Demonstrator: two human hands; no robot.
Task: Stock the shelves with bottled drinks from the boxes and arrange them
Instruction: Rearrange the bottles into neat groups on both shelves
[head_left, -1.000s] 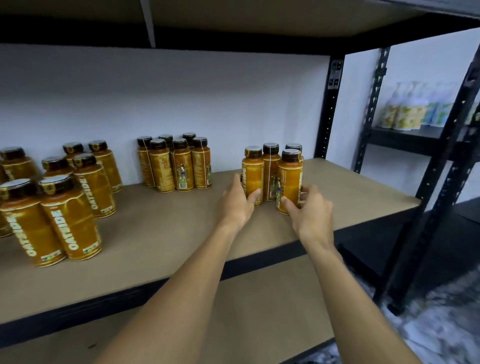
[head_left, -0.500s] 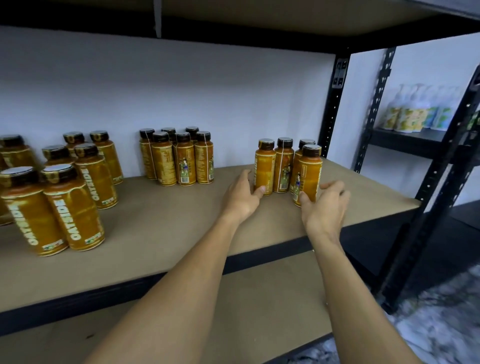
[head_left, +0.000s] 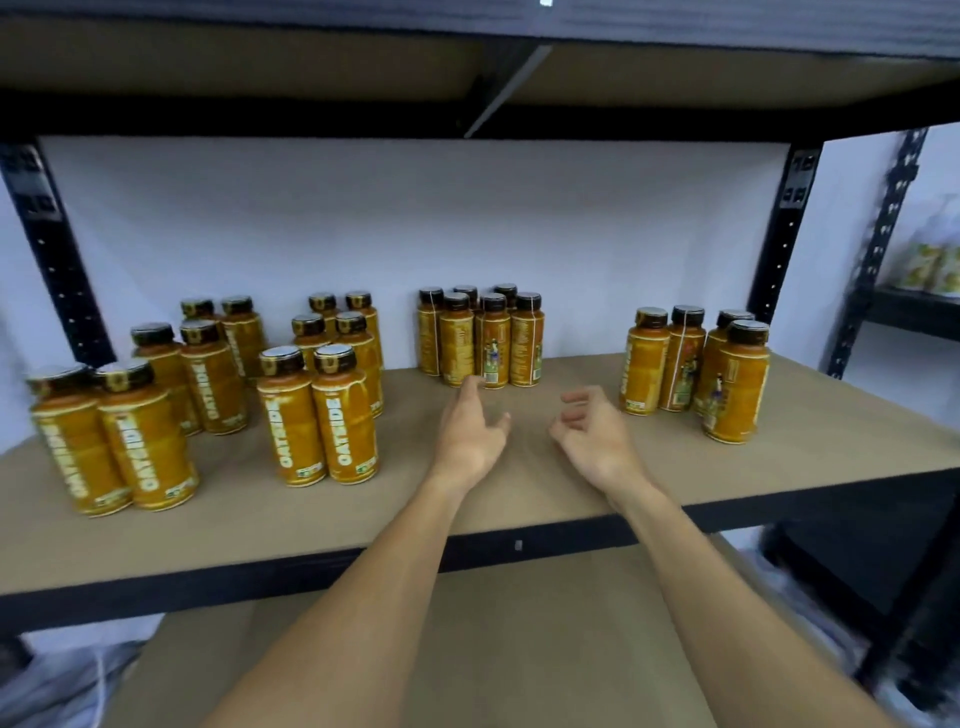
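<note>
Bottom corners: blurred floor clutter, hard to make out. Above the shelf (head_left: 519, 499), left hand (head_left: 470, 436) loosely spread, gripping nothing, index tip right at the base of the middle bottles (head_left: 483, 338); touching or not, cannot tell. Right hand (head_left: 592, 436) half curled, empty, touching nothing. Further right, four bottles (head_left: 693, 364) upright near the shelf end. Off left, more clusters (head_left: 317, 415), rear ones half hidden behind front ones. Far right, pale bottles (head_left: 930, 265), blurred and cut off.
</note>
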